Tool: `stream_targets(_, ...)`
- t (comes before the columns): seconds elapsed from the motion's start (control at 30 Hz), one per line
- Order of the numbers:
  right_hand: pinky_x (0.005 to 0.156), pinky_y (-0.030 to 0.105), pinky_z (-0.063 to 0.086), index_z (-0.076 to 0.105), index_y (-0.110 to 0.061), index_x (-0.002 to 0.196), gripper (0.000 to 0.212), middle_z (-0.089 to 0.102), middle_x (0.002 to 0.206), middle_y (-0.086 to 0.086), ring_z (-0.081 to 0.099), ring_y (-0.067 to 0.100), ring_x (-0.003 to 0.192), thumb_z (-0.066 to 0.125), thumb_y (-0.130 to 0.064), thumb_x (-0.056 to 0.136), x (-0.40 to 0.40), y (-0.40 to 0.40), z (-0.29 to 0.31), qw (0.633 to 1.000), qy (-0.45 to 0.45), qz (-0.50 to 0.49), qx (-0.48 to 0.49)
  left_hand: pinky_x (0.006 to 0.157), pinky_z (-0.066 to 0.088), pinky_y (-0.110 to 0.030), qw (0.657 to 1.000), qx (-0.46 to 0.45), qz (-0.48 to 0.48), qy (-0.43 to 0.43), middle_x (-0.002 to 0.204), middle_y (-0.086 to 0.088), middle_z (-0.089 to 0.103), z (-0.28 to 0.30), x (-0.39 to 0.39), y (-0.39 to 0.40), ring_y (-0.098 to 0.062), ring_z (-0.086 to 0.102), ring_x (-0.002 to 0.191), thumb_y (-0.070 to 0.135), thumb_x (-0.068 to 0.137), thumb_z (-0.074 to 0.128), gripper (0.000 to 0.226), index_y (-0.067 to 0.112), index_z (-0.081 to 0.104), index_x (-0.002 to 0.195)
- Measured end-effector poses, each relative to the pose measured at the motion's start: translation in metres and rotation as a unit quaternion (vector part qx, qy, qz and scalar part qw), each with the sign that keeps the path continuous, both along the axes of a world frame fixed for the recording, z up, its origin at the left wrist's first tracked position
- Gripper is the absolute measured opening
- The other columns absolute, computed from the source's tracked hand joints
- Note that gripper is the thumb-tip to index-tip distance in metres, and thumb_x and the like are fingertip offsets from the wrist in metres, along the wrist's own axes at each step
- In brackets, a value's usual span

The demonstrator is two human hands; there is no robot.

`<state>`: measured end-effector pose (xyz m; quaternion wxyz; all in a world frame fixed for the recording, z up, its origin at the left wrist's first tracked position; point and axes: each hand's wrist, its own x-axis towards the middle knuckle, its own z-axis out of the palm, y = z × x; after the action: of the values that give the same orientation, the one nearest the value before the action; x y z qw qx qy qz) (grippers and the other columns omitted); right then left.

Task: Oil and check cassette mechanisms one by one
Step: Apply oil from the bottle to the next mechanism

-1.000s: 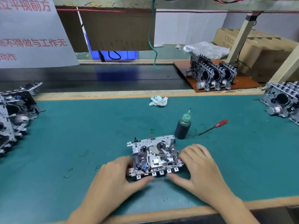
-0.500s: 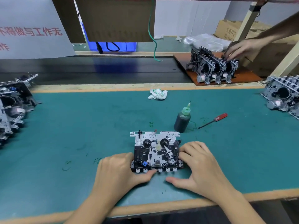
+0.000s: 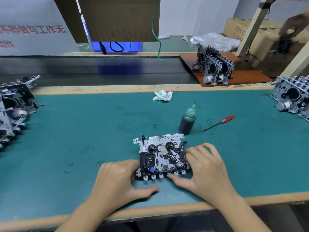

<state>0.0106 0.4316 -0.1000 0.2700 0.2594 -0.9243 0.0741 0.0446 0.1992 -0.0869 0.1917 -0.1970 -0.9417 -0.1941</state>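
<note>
A cassette mechanism point(image 3: 161, 154) lies flat on the green mat point(image 3: 83, 131) close to the front edge, reels facing up and a row of white keys toward me. My left hand point(image 3: 117, 180) holds its left side with bent fingers, while the thumb lies on the mat below the keys. My right hand point(image 3: 207, 166) grips the right side with curled fingers, its thumb tip against the front keys. A dark oil bottle point(image 3: 187, 122) with a green needle cap stands upright just behind the mechanism to the right.
A red-handled screwdriver point(image 3: 219, 123) lies right of the bottle, and crumpled paper point(image 3: 162, 96) sits near the mat's far edge. Mechanism stacks stand at far left point(image 3: 13, 108), far right point(image 3: 292, 97) and on a brown board point(image 3: 242, 77). Another person's blurred hand point(image 3: 291, 29) moves at top right.
My left thumb has come off the front keys onto the mat. The other person's hand has lifted away from the mechanisms on the brown board, blurred, with something dark in it.
</note>
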Motion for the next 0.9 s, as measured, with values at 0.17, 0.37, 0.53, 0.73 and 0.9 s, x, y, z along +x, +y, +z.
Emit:
stream_targets(0.17, 0.093, 0.037, 0.038, 0.061, -0.011, 0.066, 0.053, 0.063, 0.078, -0.002, 0.061, 0.019, 0.073, 0.05, -0.061, 0.079, -0.0032, 0.0084, 0.0002, 0.999, -0.006, 0.039, 0.032, 0.034, 0.029, -0.018, 1.0, -0.008, 0.005, 0.017, 0.041, 0.009, 0.038, -0.0025, -0.0004, -0.0003, -0.009, 0.037, 0.034, 0.072, 0.059, 0.058, 0.052, 0.031, 0.027, 0.061)
stream_targets(0.37, 0.097, 0.037, 0.038, 0.058, -0.012, 0.063, 0.057, 0.055, 0.071, -0.003, 0.055, 0.018, 0.07, 0.056, -0.068, 0.075, -0.0023, 0.0095, -0.0016, 0.998, -0.01, 0.063, -0.021, 0.032, 0.025, -0.019, 0.997, -0.023, 0.053, 0.051, 0.036, 0.003, 0.034, -0.007, -0.0027, 0.0005, -0.017, 0.035, 0.029, 0.061, 0.068, 0.054, 0.052, 0.018, 0.036, 0.046)
stream_targets(0.53, 0.097, 0.035, 0.038, 0.058, -0.012, 0.062, 0.055, 0.054, 0.069, -0.004, 0.054, 0.018, 0.069, 0.058, -0.066, 0.077, -0.0012, 0.0101, -0.0025, 0.995, -0.029, 0.084, -0.045, 0.033, 0.028, -0.019, 0.998, -0.028, 0.031, 0.035, 0.039, 0.005, 0.038, -0.0074, -0.005, -0.0048, -0.017, 0.039, 0.031, 0.064, 0.07, 0.052, 0.051, 0.018, 0.04, 0.05)
stream_targets(0.73, 0.094, 0.035, 0.037, 0.062, -0.014, 0.065, 0.05, 0.06, 0.073, -0.006, 0.058, 0.016, 0.07, 0.053, -0.061, 0.078, -0.0001, 0.0112, -0.0025, 0.998, -0.029, 0.041, -0.043, 0.034, 0.03, -0.02, 0.999, -0.029, 0.009, 0.027, 0.04, 0.007, 0.039, -0.0072, -0.0043, -0.0047, -0.015, 0.038, 0.033, 0.066, 0.069, 0.054, 0.054, 0.016, 0.04, 0.05)
stream_targets(0.9, 0.09, 0.03, 0.038, 0.059, -0.01, 0.065, 0.057, 0.057, 0.072, -0.003, 0.055, 0.019, 0.07, 0.057, -0.066, 0.074, -0.0008, 0.011, 0.0003, 0.994, -0.067, 0.075, -0.052, 0.035, 0.023, -0.017, 0.996, -0.041, 0.039, 0.063, 0.037, 0.002, 0.035, -0.0074, -0.0028, -0.0003, -0.018, 0.035, 0.029, 0.06, 0.073, 0.051, 0.053, 0.016, 0.039, 0.047)
